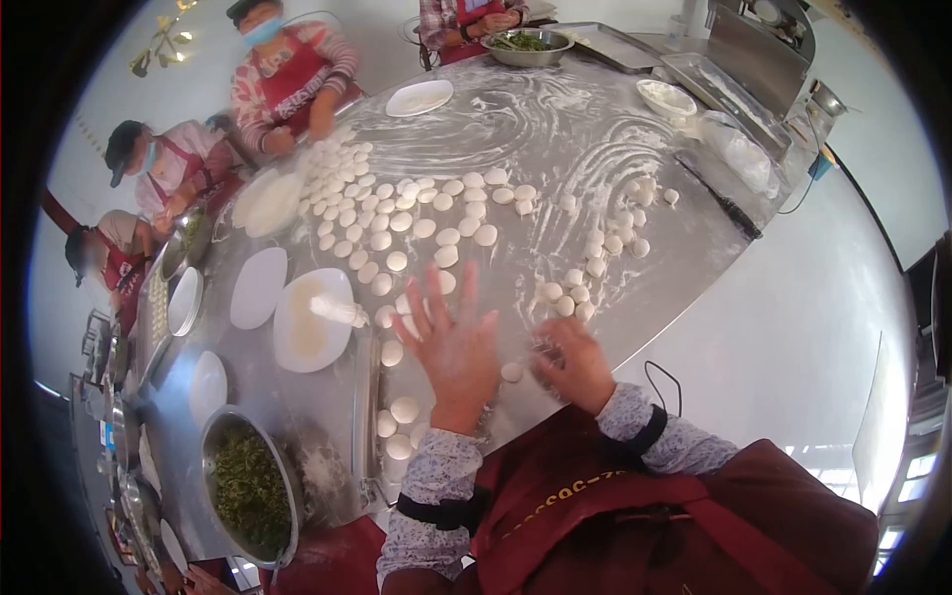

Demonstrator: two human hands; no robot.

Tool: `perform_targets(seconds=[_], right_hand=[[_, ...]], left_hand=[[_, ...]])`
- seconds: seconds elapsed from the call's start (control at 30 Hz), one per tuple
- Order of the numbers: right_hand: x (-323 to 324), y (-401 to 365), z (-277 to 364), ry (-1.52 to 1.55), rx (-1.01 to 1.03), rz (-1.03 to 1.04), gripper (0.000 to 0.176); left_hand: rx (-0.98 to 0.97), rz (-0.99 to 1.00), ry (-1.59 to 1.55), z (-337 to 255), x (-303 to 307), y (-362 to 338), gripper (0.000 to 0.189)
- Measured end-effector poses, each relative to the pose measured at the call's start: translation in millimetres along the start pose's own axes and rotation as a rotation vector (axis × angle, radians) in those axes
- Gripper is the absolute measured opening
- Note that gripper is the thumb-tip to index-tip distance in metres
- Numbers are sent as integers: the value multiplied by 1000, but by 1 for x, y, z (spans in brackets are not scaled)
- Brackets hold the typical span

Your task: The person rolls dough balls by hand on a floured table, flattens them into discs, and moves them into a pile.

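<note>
My left hand [451, 357] is open, its fingers spread over the steel table among floured dough pieces. Partly under and beside its fingertips lie flattened dough rounds [446, 283]. To the right, my right hand [575, 365] is closed, with fingers curled inward and blurred; whatever is inside them is hidden. A small dough ball [511, 372] rests on the table between the two hands. Just beyond my right hand sits a group of dough balls [565, 305]. More dough rounds [399, 446] lie to the left of my left wrist.
A steel bowl of chopped greens [295, 535] stands at the near left. A white plate [342, 288] holds a pale powder and a white bundle. Toward the right edge lies a dark-handled long tool [739, 218]. Co-workers [288, 84] stand along the far left side.
</note>
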State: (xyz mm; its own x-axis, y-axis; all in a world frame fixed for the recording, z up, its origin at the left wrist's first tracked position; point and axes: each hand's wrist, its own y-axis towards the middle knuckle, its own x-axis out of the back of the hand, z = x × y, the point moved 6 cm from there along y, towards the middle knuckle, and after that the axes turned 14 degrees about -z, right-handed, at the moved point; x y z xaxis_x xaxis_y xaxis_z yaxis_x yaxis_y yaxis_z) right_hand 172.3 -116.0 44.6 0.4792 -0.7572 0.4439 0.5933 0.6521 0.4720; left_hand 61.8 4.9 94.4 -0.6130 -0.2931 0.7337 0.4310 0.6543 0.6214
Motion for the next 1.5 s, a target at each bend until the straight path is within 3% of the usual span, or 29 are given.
perform_targets(seconds=[0.03, 0.1, 0.17, 0.23, 0.33, 0.4, 0.43, 0.57, 0.63, 0.8, 0.87, 0.97, 1.07, 1.17, 1.2, 1.3, 1.37, 1.5], right_hand=[[8, 3, -8, -8, -2, -1, 34], [37, 14, -23, -262, 101, -203, 35], [48, 14, -37, -316, 30, -165, 35], [50, 15, -48, -367, -40, -140, 35], [47, 16, -44, -300, -33, -130, 32], [38, 6, -41, -91, -271, -16, 28], [34, 3, -34, -84, -275, -15, 28], [-7, -12, -2, 67, -151, 145, 25], [-19, -18, 9, 24, 81, 144, 23], [-5, -15, 3, -12, 113, 154, 27], [12, -9, -14, 24, -91, 45, 28], [37, 4, -31, -126, -148, -121, 30], [36, 20, -33, -184, -16, -164, 31], [26, 24, -35, -212, 80, -122, 28], [24, 25, -39, -189, 20, -105, 28], [23, 24, -47, -157, -64, -85, 29], [24, 23, -51, -147, -80, -82, 29], [40, 25, -51, -74, -192, -181, 28]], left_hand=[[-63, -19, -44, -17, 0, 3, 58], [-129, -42, -97, -36, -18, -8, 58], [-181, 125, -93, -38, -72, -49, 57], [-186, 131, -133, -44, -74, -39, 57], [-159, 139, -162, -39, -68, -43, 56], [-161, 141, -153, -24, -62, -44, 55], [-142, 147, -84, -12, -59, -45, 55], [-94, 152, 24, 19, -44, -46, 56], [-72, 147, 41, 26, -42, -44, 57], [30, 103, -45, 4, -21, -15, 62], [-13, 17, -150, -24, -10, 1, 62], [-104, 9, -151, -52, -31, -12, 63], [-115, 191, -131, -51, -70, -44, 66], [-75, 114, -137, -41, -67, -45, 65], [-79, 108, -133, -37, -64, -44, 65], [-75, 75, -187, -23, -52, -53, 54], [-32, 95, -200, -13, -48, -57, 36], [-90, 82, -197, -18, -37, -51, 22]])
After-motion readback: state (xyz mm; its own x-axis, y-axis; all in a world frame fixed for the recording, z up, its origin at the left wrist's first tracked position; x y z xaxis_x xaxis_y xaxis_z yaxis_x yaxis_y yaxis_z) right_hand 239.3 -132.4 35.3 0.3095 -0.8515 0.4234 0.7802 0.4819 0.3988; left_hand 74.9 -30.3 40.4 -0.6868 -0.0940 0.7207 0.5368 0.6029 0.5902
